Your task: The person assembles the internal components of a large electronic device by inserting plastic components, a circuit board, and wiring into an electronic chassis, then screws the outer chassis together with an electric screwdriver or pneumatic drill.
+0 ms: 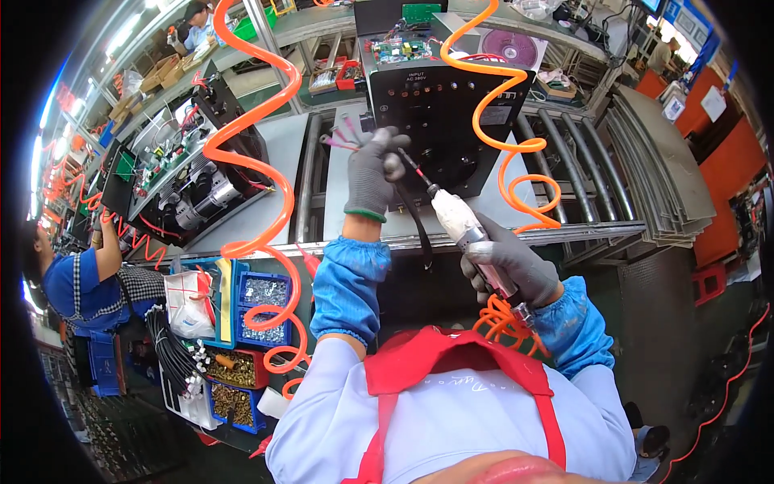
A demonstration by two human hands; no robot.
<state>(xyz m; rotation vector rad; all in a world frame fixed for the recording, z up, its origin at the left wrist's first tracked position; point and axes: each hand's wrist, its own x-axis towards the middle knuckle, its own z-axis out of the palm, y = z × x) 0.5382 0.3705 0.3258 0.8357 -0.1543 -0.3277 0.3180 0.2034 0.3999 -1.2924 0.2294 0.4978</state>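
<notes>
My right hand (516, 260), in a grey glove, is wrapped round a power screwdriver (458, 219) with a pale, worn body. Its thin bit (413, 164) points up and left towards the fingers of my other hand. In a grey glove too, my left hand (374, 168) is raised in front of a black equipment cabinet (439, 113), its fingers curled; what they hold, if anything, is hidden. Several cables with pinkish ends (345, 134) stick out just left of those fingers. A black cable (421, 230) hangs below the left hand over the bench edge.
Orange coiled hoses (270, 173) (501, 145) hang on both sides of the cabinet. An open machine (193, 173) stands at left on the roller line (587, 165). Blue bins of fasteners (264, 297) and a cable bundle (171, 347) lie lower left. A co-worker (81, 278) stands far left; stacked panels (661, 169) lean right.
</notes>
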